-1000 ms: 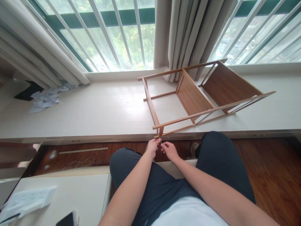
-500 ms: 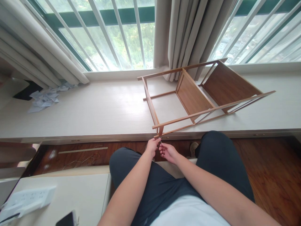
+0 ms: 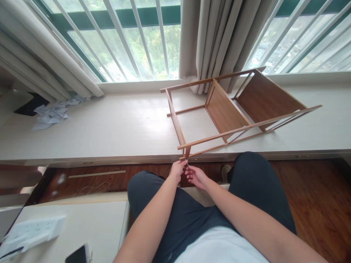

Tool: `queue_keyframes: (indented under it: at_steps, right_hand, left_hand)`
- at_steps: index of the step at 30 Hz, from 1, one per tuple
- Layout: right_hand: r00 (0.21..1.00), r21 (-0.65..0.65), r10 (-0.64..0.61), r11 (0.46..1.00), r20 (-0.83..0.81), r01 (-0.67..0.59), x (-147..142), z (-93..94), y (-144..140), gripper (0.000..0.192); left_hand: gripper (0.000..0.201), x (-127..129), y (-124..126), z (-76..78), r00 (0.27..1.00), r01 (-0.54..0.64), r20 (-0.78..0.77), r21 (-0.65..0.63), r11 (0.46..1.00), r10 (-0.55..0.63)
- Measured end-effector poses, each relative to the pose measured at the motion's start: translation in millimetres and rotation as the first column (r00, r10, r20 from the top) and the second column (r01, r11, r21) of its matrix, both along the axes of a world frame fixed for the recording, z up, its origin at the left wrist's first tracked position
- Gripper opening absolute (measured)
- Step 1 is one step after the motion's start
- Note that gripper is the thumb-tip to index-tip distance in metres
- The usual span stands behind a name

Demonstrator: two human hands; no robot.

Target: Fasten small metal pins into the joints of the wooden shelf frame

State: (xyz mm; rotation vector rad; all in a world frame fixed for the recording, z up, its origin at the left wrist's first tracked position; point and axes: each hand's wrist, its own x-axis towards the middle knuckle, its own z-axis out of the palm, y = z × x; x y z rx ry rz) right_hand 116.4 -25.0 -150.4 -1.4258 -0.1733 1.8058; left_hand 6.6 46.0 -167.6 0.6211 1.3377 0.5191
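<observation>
A brown wooden shelf rack (image 3: pixel 227 111) with two solid panels lies on its side on the white window ledge. One corner of it reaches the ledge's front edge. My left hand (image 3: pixel 177 171) is closed with its fingertips at that corner's leg end. Just to its right, my right hand (image 3: pixel 196 176) pinches a thin metal rod (image 3: pixel 188 164), which looks like a hex key and points up toward the leg end. Its far tip is hidden by the left fingers. Both hands are above the gap between my knees.
Paper scraps (image 3: pixel 52 114) lie at the ledge's left end, near the curtain (image 3: pixel 216 40)-framed windows. A white cabinet (image 3: pixel 101 223) at lower left bears a power strip (image 3: pixel 35 232) and a phone (image 3: pixel 78 254). A pale strip (image 3: pixel 97 174) and string (image 3: pixel 104 184) lie on the floor.
Hardly anything differs. Both hands keep their place at the rack's corner, and the view has shifted very slightly.
</observation>
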Motion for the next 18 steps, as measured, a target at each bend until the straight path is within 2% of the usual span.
queue_keyframes:
  at_steps: [5,8,13,18]
  right_hand:
    - [0.996,-0.014,-0.043,0.999,-0.073,0.042,-1,0.8,-1,0.027]
    - [0.997,0.028,-0.067,0.997,-0.04,0.068,-3,-2.9,-3,0.027]
    - [0.97,0.145,-0.072,0.989,0.234,0.039,-3,-15.1,-4,0.039]
    - [0.872,0.245,-0.11,0.969,0.477,-0.012,-1,-20.9,-4,0.037]
  left_hand:
    - [0.046,0,-1,-0.8,1.0,0.01,0.014,-0.011,1.0,-0.01]
    - [0.046,0,-1,1.3,1.0,0.009,0.002,-0.01,1.0,-0.009]
    - [0.047,0,-1,7.0,1.0,0.016,-0.025,0.012,1.0,-0.016]
    - [0.047,0,0,9.9,0.999,0.022,-0.048,0.006,1.0,-0.021]
